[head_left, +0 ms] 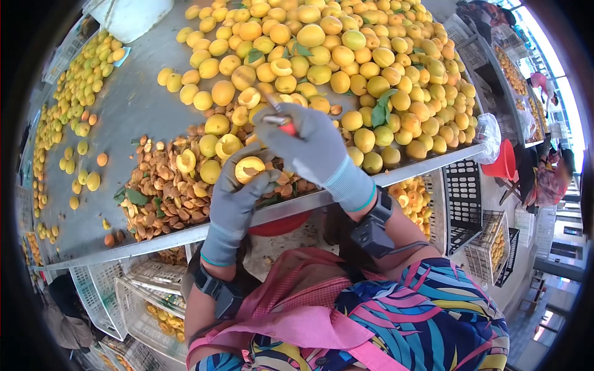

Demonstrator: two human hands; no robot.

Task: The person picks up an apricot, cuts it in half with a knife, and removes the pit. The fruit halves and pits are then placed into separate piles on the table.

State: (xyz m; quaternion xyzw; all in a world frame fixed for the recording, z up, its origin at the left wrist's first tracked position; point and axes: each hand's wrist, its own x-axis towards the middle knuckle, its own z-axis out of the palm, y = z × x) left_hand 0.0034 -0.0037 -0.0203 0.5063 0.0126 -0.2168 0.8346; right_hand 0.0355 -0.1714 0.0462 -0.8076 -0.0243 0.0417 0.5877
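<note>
My left hand (238,191), in a grey glove, is closed around a cut apricot half (249,169), its hollow inner side facing up. Up and to the right of it, my right hand (303,139), also gloved in grey, grips a small knife (286,125) with a red part on its handle. The blade points up and left and is partly blurred. Beneath and left of my hands lies a heap of brown pits (164,185). More cut halves (228,146) rest on the pits beside whole apricots (217,124).
A large pile of apricots (371,68) covers the metal table (142,86). Greener fruit (80,80) lies at left. Crates (489,244) stand below the table edge, with a red bucket (500,162) at right. A person (549,179) sits at the far right.
</note>
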